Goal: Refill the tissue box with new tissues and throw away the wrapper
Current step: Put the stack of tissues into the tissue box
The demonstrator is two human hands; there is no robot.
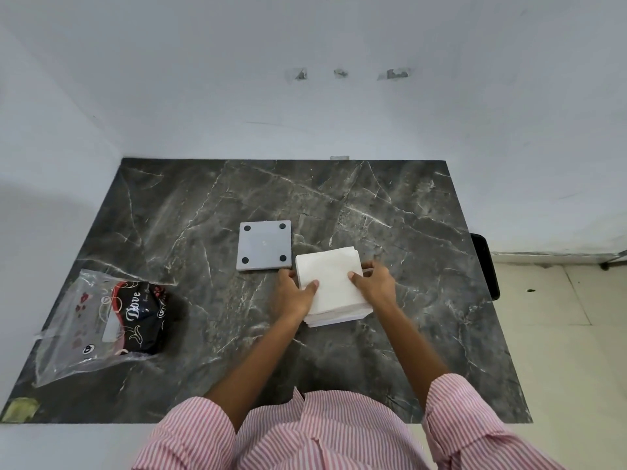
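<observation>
A dark marble table [390,212] is shown against white walls. At 9 o'clock, a clear plastic wrapper [98,323] printed "Dove" is laid flat. At centre, a white tissue stack [330,283] is gripped from both sides by the left hand [294,293] and right hand [373,284], thumbs pressed on top. At its 10 o'clock, touching, a grey square base [264,245] with 4 black pads is seen.

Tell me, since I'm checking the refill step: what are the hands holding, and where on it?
Both hands grip the stack of white tissues: left hand on its left edge, right hand on its right edge, thumbs on top.
</observation>
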